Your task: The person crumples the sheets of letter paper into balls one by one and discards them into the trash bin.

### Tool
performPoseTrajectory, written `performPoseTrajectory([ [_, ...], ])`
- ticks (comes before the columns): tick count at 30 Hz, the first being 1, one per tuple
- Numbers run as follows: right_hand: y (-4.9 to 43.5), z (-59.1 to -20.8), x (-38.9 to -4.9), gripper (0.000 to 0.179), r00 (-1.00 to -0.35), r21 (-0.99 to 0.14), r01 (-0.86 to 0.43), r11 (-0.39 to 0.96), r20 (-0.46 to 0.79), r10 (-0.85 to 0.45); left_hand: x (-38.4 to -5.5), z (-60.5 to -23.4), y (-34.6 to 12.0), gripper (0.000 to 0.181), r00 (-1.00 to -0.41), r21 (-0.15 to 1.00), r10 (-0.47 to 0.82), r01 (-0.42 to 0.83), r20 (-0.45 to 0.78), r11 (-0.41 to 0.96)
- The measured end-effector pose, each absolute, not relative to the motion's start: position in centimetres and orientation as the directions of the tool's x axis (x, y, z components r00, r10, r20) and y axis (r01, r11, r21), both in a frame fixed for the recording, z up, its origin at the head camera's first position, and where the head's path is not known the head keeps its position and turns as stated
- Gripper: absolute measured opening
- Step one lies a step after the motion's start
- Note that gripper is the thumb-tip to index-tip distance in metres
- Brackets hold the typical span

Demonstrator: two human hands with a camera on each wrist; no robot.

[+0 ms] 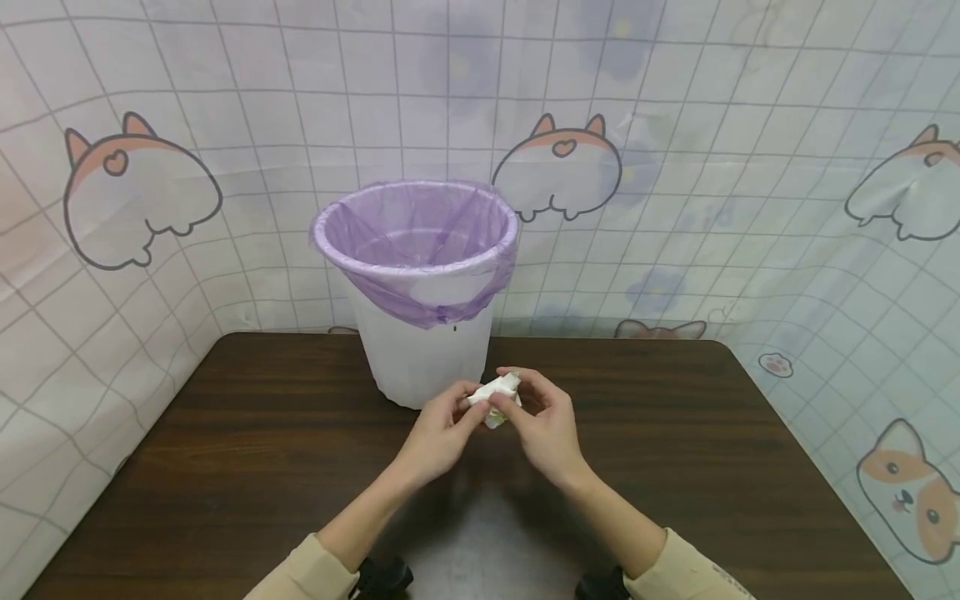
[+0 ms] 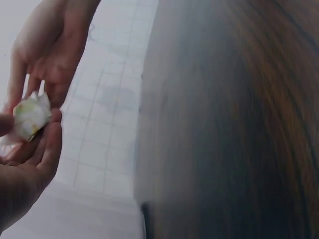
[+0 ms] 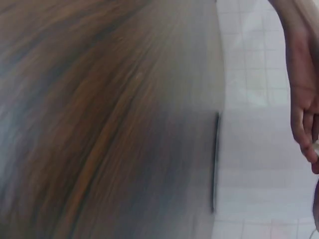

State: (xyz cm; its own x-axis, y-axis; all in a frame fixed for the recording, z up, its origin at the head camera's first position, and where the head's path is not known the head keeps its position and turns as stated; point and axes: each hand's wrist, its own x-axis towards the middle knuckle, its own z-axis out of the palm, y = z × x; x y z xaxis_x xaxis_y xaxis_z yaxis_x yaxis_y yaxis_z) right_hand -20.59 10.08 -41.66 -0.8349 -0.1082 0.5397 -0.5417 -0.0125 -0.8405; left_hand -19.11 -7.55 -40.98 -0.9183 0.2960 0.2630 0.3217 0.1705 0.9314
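Note:
A small crumpled white wad [image 1: 495, 393], which looks like tissue or paper with yellow-green stains, is held above the table between both hands. My left hand [image 1: 441, 433] pinches its left side with thumb and fingers. From the right, my right hand [image 1: 553, 429] grips it, thumb on the near face. In the left wrist view the stained face of the wad [image 2: 31, 117] shows between the fingers of the two hands. Only a sliver of it appears at the right edge of the right wrist view, beside the left hand's fingers [image 3: 301, 124].
A white trash bin [image 1: 420, 358] lined with a purple bag [image 1: 427, 308] stands on the dark wooden table [image 1: 675, 450], just behind and left of the hands. Its top is uncovered. A white gridded cloth [image 1: 712, 167] with corgi drawings hangs around the table's back and sides.

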Motion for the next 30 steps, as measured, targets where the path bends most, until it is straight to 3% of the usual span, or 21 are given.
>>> performPoseTrajectory([
  [6,9.1,-41.9,-20.8,0.016,-0.734,-0.736,-0.677,-0.018,0.677,-0.061,-19.1,-41.1,-6.8,0.018,-0.933,0.935,0.186,0.334,0.309,0.121],
  [10,9.0,-41.8,-20.8,0.02,-0.739,-0.739,-0.674,0.029,0.672,-0.051,-19.0,-41.2,-6.8,0.014,-0.934,0.932,0.156,0.342,0.322,0.123],
  [14,9.7,-41.5,-20.6,0.043,-0.789,-0.789,-0.614,0.017,0.612,-0.055,-19.0,-41.2,-7.0,0.014,-0.923,0.915,0.16,0.374,0.35,0.153],
  [16,10.4,-41.2,-20.7,0.037,-0.836,-0.84,-0.538,-0.079,0.543,-0.082,-19.0,-41.0,-7.1,0.016,-0.913,0.904,0.167,0.398,0.373,0.158],
  [19,11.4,-40.8,-21.2,0.02,-0.898,-0.9,-0.317,-0.3,0.387,-0.21,-18.9,-40.8,-7.4,0.016,-0.891,0.889,0.205,0.436,0.404,0.143],
  [22,12.4,-40.5,-21.9,0.019,-0.89,-0.907,-0.072,-0.415,0.246,-0.384,-18.7,-40.6,-7.8,0.016,-0.867,0.872,0.261,0.468,0.424,0.14],
  [26,13.4,-40.4,-22.4,0.016,-0.817,-0.911,0.088,-0.402,0.165,-0.553,-18.5,-40.4,-8.1,0.016,-0.835,0.835,0.311,0.52,0.453,0.18],
  [30,13.7,-40.1,-22.4,0.024,-0.79,-0.935,0.079,-0.345,0.152,-0.594,-18.3,-40.1,-8.2,0.014,-0.82,0.802,0.321,0.552,0.473,0.228],
])
